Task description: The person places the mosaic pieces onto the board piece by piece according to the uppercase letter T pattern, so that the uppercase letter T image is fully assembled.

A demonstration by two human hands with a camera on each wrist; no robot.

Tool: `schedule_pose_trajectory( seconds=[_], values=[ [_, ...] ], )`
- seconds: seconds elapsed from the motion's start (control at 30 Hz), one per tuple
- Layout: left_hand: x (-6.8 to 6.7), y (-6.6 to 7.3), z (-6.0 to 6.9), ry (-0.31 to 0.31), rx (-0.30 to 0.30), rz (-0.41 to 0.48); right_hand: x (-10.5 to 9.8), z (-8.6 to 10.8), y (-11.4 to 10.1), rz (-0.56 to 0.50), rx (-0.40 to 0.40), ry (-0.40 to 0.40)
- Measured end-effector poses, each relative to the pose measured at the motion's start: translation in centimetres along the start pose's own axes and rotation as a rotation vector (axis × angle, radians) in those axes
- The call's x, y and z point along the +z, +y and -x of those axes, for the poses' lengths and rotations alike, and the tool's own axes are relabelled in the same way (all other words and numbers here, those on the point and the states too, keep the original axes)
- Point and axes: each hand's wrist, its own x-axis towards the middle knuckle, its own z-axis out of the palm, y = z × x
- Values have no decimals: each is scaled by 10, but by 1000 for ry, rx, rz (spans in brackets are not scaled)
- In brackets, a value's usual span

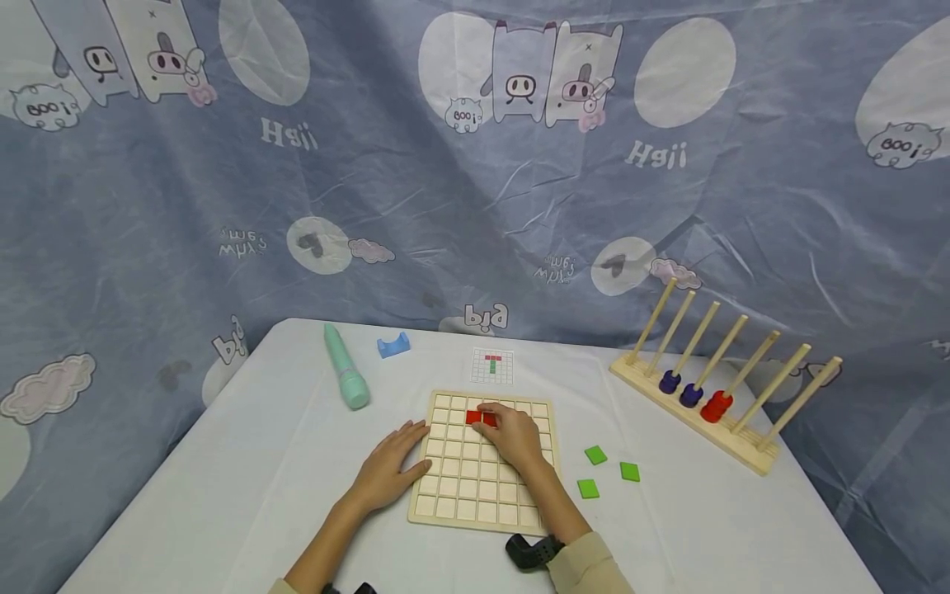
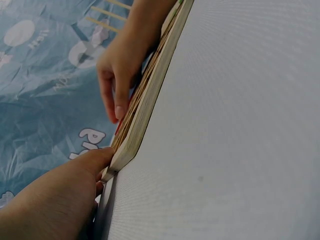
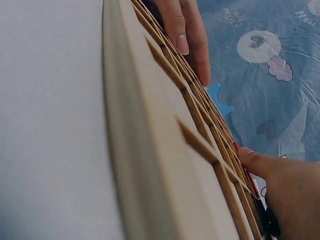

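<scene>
A square wooden grid board (image 1: 466,471) lies on the white table. Two red tiles, a left red tile (image 1: 472,417) and a right red tile (image 1: 490,419), sit side by side near its far edge. My right hand (image 1: 514,433) is over them, its thumb and index finger on either side of the right red tile, pinching it; the palm hides the cells beneath. My left hand (image 1: 384,472) rests along the board's left edge, fingers extended. In the left wrist view its thumb (image 2: 102,159) touches the board's rim.
Three green tiles, among them a green tile (image 1: 596,454), lie right of the board. Behind it is a pattern card (image 1: 492,366). A peg rack (image 1: 693,417) with beads stands right; a mint-green microphone-shaped object (image 1: 345,371) and blue holder (image 1: 393,345) lie back left.
</scene>
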Motion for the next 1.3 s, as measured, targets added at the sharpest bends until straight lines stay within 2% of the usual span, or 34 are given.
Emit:
schedule_pose_trajectory(
  seconds=[0.33,0.57,0.83,1.0,1.3],
  values=[
    [-1,2,-1,-1,5,4,-12,8,-1,-40,-13,21],
    [0,1,-1,-17,-15,9,-29,21,9,-64,-20,-1],
    [1,2,-1,11,10,7,-56,39,41,-112,-11,-44],
    [1,2,-1,20,21,-1,-78,54,66,-95,4,-43],
    [-2,2,0,-32,-27,10,-114,82,103,-65,26,2]
  ],
)
